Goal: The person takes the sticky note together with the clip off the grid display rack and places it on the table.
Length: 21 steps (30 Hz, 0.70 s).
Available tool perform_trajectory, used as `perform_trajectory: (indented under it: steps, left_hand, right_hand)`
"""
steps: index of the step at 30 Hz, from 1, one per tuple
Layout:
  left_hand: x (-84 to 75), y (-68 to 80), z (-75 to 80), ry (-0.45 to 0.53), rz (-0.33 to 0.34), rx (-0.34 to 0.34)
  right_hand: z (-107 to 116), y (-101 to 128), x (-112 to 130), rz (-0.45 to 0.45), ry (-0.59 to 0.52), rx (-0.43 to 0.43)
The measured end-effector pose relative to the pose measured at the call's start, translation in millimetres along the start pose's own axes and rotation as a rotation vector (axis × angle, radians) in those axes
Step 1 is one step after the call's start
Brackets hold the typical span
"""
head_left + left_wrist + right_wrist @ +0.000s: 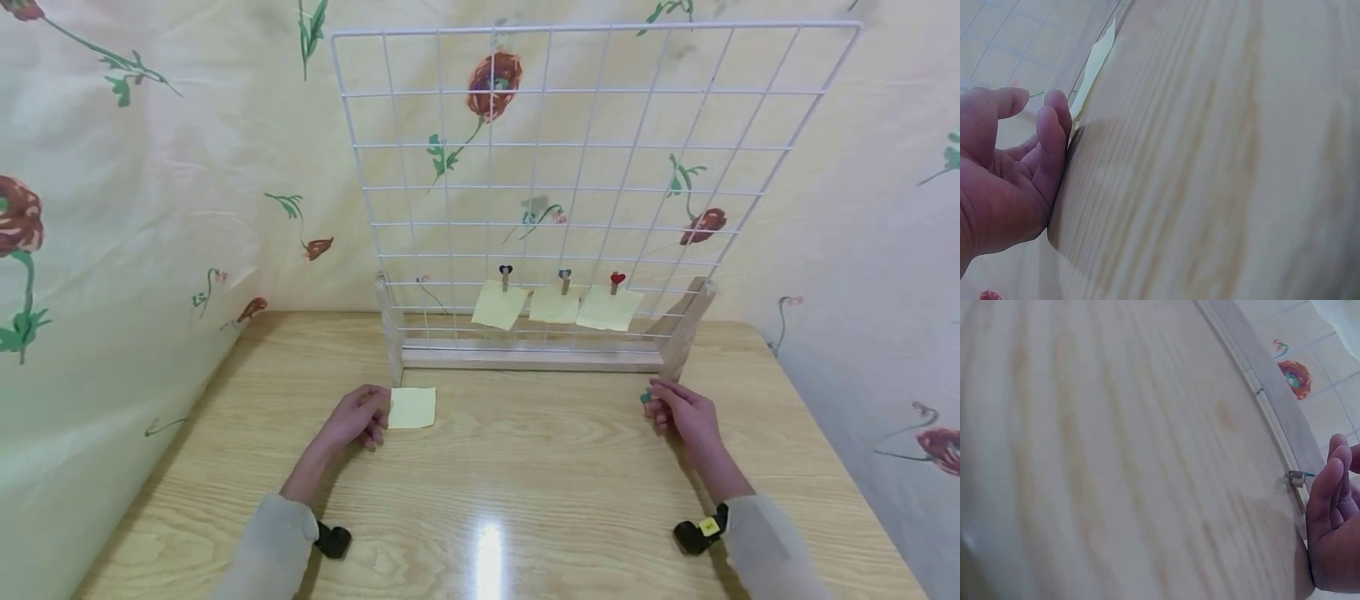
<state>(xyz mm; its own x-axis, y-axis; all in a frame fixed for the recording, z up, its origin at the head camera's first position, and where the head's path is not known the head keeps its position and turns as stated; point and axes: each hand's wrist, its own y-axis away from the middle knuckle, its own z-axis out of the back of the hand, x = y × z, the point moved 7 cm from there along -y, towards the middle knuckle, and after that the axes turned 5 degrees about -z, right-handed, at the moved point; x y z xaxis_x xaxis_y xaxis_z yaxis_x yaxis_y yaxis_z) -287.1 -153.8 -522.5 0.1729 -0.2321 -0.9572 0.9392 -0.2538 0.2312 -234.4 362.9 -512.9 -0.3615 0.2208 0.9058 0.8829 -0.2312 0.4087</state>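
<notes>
At the left edge of a pale yellow paper note (pixel 412 407) lying on the table, my left hand (pixel 362 417) rests with loosely bent fingers. In the left wrist view the thumb (pixel 1010 102) stands apart from the fingers, and the note (pixel 1094 69) lies just past the fingertips, one edge lifted. Whether they touch it, I cannot tell. On the right, a small wooden clip with a green top (pixel 646 398) is by the fingertips of my right hand (pixel 684 410). The right wrist view shows this clip (pixel 1297 479) on the table beside the fingers, not visibly pinched.
A white wire grid (pixel 551 30) stands behind the hands in a wooden base (pixel 532 359). Three yellow notes (pixel 555 304) hang low on it by clips with dark, blue-grey and red heart tops. Flowered cloth (pixel 187 167) surrounds the table (pixel 525 467).
</notes>
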Motion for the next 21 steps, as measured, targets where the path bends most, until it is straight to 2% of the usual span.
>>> perform_trajectory:
  steps: [6, 16, 21]
  left_hand:
    - [2.5, 0.9, 1.6, 0.056, 0.002, -0.006]
    - [0.5, 4.7, 7.7, 0.165, 0.006, -0.039]
    - [2.8, 3.3, 10.0, 0.216, -0.024, -0.044]
  right_hand:
    - [-0.5, 1.9, 0.7, 0.008, -0.103, 0.022]
    - [-0.1, 5.7, 3.8, 0.058, -0.264, 0.132]
    - [1.9, 8.0, 5.5, 0.060, -0.287, 0.154]
